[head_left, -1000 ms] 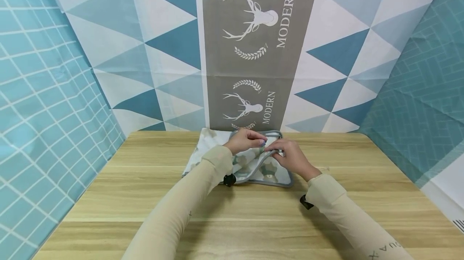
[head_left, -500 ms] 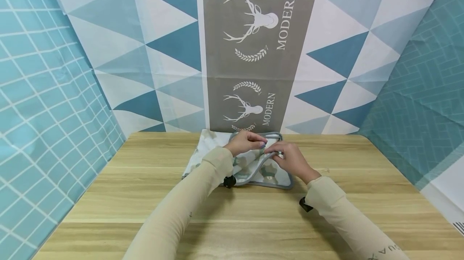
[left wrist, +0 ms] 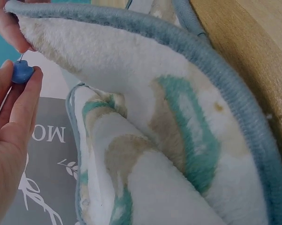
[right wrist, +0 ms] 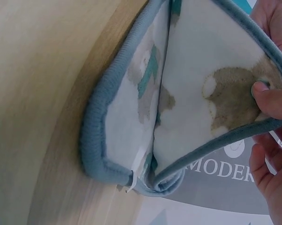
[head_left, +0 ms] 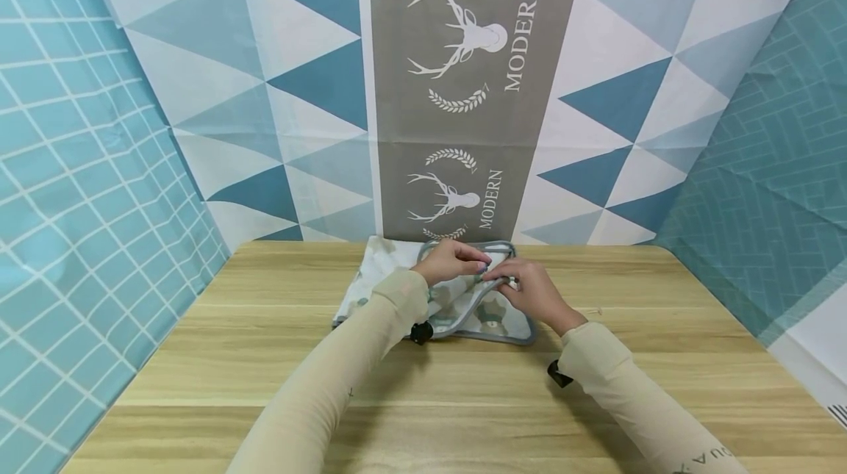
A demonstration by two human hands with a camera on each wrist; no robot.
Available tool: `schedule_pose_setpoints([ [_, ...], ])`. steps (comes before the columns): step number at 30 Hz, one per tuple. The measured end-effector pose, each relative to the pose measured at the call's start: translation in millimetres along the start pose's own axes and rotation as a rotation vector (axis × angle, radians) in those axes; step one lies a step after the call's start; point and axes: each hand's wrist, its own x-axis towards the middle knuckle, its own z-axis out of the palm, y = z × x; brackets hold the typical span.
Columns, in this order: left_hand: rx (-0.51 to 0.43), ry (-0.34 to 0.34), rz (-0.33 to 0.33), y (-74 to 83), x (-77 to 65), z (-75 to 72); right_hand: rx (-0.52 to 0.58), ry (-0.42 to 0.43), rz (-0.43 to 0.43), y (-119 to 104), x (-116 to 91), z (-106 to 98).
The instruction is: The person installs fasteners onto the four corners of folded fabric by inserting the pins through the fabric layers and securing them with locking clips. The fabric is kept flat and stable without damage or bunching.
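Your left hand [head_left: 451, 261] pinches the blue-headed pin [left wrist: 23, 71], needle up, upper left in left-wrist view. Your right hand [head_left: 534, 290] grips the raised edge of the cloth [head_left: 496, 316]: mid-frame in head view, long axis left-right, backdrop [head_left: 456, 121] behind, tabletop [head_left: 463, 408] below.

Since half a second ago, the left hand [head_left: 450, 261] is shifted a little rightward and brought slightly nearer the right hand [head_left: 534, 292]. The left sleeve [head_left: 340, 371] and its black band [head_left: 421, 333] are carried along. Since one second ago, the table [head_left: 463, 400] is seen slightly lower, and the letters [head_left: 713, 454] on the right sleeve [head_left: 642, 393] are cut further by the lower edge of view
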Motion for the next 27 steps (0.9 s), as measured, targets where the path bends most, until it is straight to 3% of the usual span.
schedule_pose_setpoints([
  [9, 0.068, 0.018, 0.034, 0.6, -0.5, 0.1, -0.026, 0.011, 0.012, -0.3, -0.1, 0.3],
  [18, 0.011, -0.009, 0.027, 2.5, -3.4, -2.7, -0.035, 0.029, 0.021, -2.3, -1.4, 0.3],
  [27, 0.054, -0.025, 0.045, 3.8, -5.1, -8.2, 0.004, 0.045, 0.030, -3.9, -0.7, -0.2],
])
